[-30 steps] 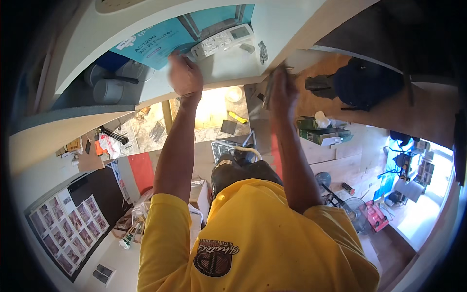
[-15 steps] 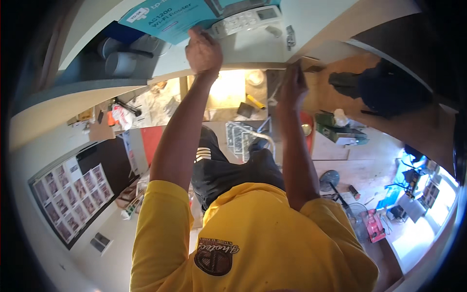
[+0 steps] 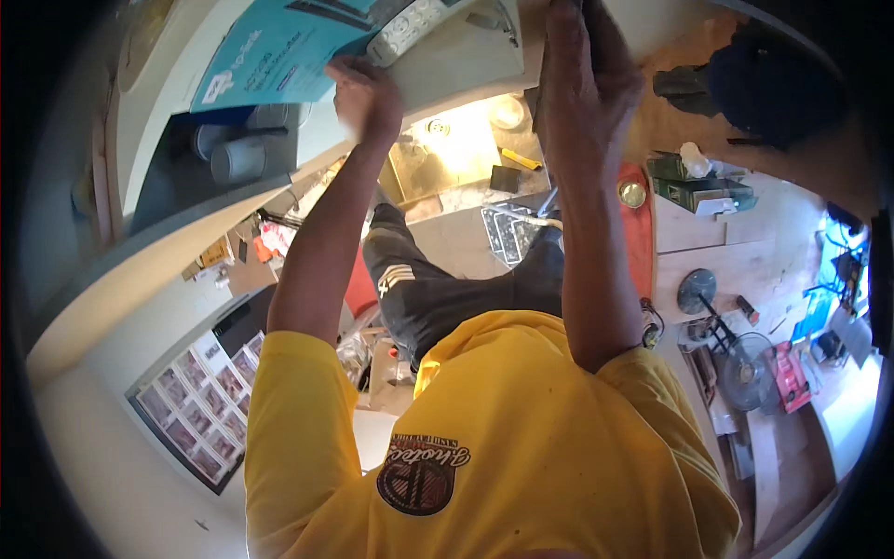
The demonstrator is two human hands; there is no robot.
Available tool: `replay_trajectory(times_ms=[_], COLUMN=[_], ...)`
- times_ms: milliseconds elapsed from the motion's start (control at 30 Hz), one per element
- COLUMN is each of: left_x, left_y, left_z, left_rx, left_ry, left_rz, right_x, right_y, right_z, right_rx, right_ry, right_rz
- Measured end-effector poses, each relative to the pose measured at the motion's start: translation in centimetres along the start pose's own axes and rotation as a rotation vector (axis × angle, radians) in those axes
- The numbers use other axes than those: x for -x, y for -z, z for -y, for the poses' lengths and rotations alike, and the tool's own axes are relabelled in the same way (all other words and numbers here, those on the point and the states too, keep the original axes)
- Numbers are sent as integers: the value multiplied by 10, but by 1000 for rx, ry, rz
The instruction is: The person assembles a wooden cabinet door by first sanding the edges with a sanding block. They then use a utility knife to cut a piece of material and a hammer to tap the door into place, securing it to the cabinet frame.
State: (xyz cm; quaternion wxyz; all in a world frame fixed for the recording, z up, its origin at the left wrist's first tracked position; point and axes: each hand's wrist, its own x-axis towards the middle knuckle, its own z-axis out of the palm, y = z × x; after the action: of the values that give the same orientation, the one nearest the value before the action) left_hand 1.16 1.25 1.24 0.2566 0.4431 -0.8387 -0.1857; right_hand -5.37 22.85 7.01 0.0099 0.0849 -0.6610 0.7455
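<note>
My left hand is at the front of a pale shelf, its fingers curled beside the lower edge of a teal router box. Whatever those fingers close on, if anything, is hidden, and part of the hand is smeared. Just right of the box lies a white remote control with rows of buttons. My right hand is raised high and close to the camera, by the right end of the shelf. Its fingertips run out of the picture at the top, so its grip is hidden.
Grey cups stand in a dark compartment left of the shelf. Below are a brightly lit board, a yellow-handled tool and a metal-framed step. To the right are a green box and a fan.
My right hand has risen and come closer to the camera. My left hand has shifted slightly left along the shelf beside the box. The whole view has tilted.
</note>
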Motion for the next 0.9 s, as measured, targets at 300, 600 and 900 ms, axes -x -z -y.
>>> replay_trajectory(times_ms=[300,600,900], left_x=[-8,70,28], left_y=[-15,82,100], left_z=[8,-53,-227], left_rx=[32,149,-907], left_ry=[-51,-1332,-1983], left_rz=[-103,259,-43], right_x=[48,200,323], right_y=[43,287,342], right_z=[-115,-144,-167], right_rx=[521,458,731], right_ry=[-398,-858,-931], right_rz=[-51,-290,-294])
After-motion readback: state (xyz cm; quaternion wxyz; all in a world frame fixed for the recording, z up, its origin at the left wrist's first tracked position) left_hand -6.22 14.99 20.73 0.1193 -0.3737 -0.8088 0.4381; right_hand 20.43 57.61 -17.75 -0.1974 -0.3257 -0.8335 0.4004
